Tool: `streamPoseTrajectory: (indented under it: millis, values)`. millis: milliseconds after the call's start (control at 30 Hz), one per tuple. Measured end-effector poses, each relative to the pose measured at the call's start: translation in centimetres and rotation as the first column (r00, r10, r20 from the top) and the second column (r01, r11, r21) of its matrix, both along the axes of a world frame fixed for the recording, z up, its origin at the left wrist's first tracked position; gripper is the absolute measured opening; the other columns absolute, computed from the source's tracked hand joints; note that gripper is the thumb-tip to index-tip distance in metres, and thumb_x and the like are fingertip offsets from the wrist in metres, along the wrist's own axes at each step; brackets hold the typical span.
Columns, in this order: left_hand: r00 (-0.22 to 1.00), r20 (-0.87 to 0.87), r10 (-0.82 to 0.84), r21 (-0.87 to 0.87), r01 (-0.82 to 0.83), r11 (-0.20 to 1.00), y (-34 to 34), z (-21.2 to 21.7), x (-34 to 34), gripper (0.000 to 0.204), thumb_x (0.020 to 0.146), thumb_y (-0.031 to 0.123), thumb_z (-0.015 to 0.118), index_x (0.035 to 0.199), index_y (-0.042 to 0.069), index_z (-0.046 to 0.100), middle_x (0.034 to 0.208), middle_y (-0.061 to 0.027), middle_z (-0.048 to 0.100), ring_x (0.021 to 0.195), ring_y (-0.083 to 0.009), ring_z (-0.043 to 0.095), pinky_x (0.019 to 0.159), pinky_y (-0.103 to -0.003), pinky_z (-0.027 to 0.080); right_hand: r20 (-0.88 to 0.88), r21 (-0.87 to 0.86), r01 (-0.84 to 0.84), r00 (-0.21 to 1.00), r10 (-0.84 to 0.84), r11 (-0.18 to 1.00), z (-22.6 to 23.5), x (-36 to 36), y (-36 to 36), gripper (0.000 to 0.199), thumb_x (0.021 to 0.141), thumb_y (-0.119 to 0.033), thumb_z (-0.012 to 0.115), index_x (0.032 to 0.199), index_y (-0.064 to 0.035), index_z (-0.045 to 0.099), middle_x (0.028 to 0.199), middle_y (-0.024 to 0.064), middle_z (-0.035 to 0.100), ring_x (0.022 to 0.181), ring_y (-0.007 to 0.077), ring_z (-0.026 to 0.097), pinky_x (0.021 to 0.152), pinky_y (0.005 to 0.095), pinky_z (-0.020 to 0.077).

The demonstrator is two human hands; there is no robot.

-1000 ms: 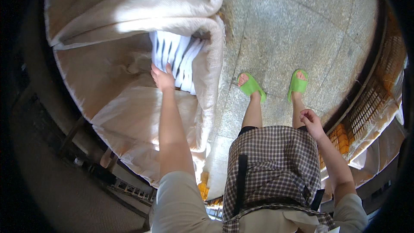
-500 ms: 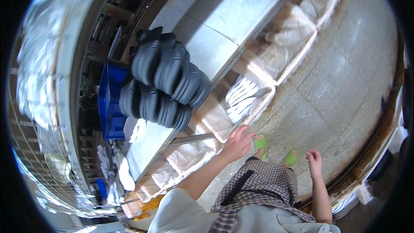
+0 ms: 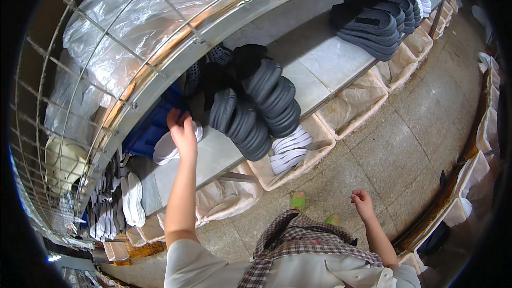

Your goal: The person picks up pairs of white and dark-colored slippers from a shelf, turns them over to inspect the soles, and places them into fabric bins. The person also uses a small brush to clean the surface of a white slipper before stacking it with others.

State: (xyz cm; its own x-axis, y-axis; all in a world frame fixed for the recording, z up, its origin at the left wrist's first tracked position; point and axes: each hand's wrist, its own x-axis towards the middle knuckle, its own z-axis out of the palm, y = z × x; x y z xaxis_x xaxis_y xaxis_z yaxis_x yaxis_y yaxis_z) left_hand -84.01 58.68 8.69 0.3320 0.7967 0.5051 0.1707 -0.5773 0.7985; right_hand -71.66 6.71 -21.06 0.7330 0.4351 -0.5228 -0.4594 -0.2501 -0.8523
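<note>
My left hand (image 3: 182,133) is stretched over the bench (image 3: 218,152), its fingers apart. Just beneath and beside it lies a white shoe sole (image 3: 166,149), next to a blue bin (image 3: 146,128). No object shows in that hand; whether its fingers touch the sole I cannot tell. Loosely curled, my right hand (image 3: 363,204) hangs over the floor at the right, with nothing visible in it. To the right of my left hand, dark grey shoe soles (image 3: 248,128) stand packed in rows on the bench. White soles (image 3: 290,149) lie in a lined basket below the bench edge.
Cloth-lined baskets (image 3: 352,109) run along the bench's front edge. More dark soles (image 3: 368,26) are stacked farther right. Wire mesh (image 3: 106,93) with clear plastic sheeting (image 3: 154,10) rises at the upper left. White soles (image 3: 133,200) stand at the bench's left end.
My left hand has moved left and away from me, from the bench's front edge to the white sole by the blue bin. The view has turned; my right hand stays low at the right.
</note>
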Motion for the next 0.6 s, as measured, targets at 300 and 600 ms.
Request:
streamPoseTrajectory:
  millis: [300,600]
  values:
    - [0.939,-0.306,-0.157,0.035,0.177,0.984,21.6,-7.8,6.8,0.035,0.08,0.01,0.06,0.115,0.004,0.059,0.108,-0.0149,0.06,0.096,-0.0263,0.058,0.082,-0.037,0.048,-0.016,-0.19,0.145,0.988,-0.151,0.971,0.1,-6.0,4.7,0.016,0.086,-0.011,0.057,0.098,0.0004,0.056,0.082,0.0034,0.059,0.074,0.0133,0.056,0.068,0.0288,0.046]
    - [0.794,0.607,-0.042,-0.728,0.576,0.37,38.5,-11.8,9.1,0.03,0.094,0.014,0.041,0.116,-0.003,0.053,0.105,-0.0154,0.06,0.091,-0.0252,0.059,0.075,-0.033,0.049,0.018,-0.268,0.024,1.0,-0.02,0.963,0.3,-10.2,8.6,0.018,0.085,-0.014,0.061,0.097,-0.0014,0.057,0.081,0.0055,0.06,0.075,0.0148,0.057,0.069,0.03,0.0476]
